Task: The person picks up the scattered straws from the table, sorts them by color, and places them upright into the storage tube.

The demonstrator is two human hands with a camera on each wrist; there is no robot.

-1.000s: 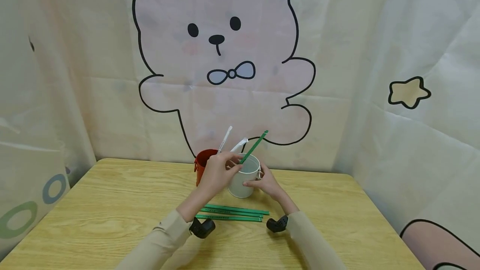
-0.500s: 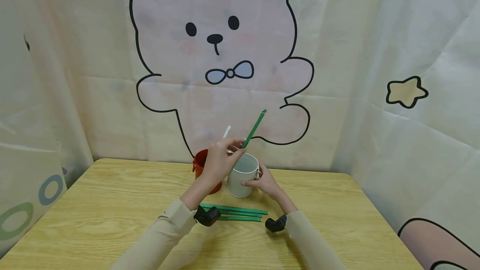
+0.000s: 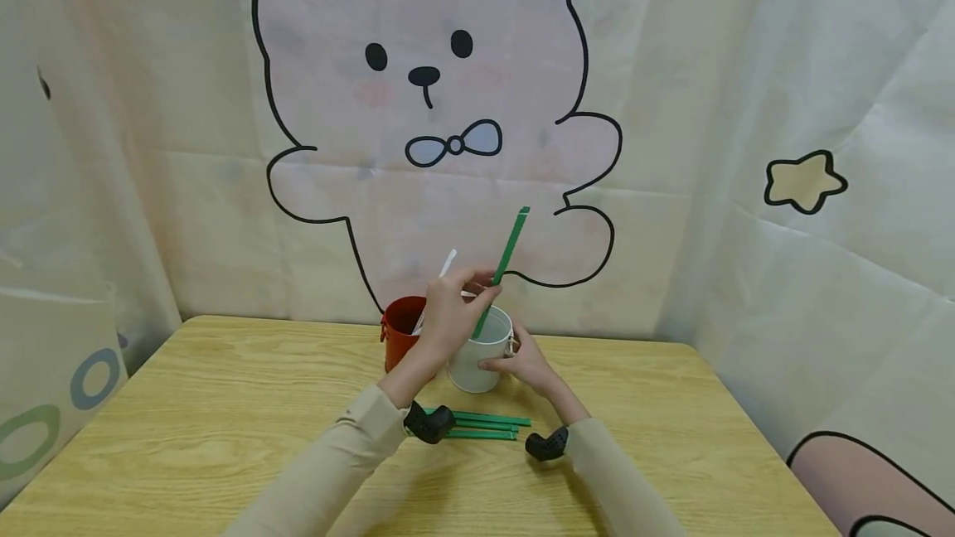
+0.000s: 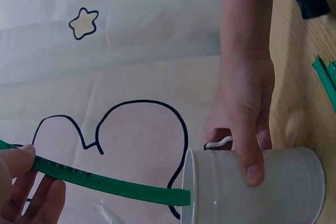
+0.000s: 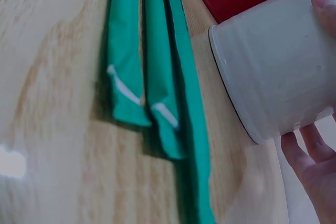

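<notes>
My left hand [image 3: 451, 313] pinches a slim green wrapped stick [image 4: 115, 184] with printing along its wrapper. The stick leans steeply over the mouth of a white metal bucket [image 3: 470, 370], and its lower end comes right to the rim in the left wrist view. My right hand [image 3: 531, 365] grips the bucket's right side beside the wire handle, thumb across the front. Left of it stands a red bucket [image 3: 398, 346], partly behind my left hand. A thin white stick [image 3: 448, 262] rises from the red bucket.
Several more green wrapped sticks [image 3: 488, 421] lie side by side on the wooden table [image 3: 186, 404], in front of the buckets and partly under my left wrist. Behind the table hangs a cloth backdrop [image 3: 671, 214] with a cartoon drawing.
My left hand has lifted the green stick, then shifted right, and the stick stands steeper with its lower end at the white bucket's mouth. My right hand keeps its hold.
</notes>
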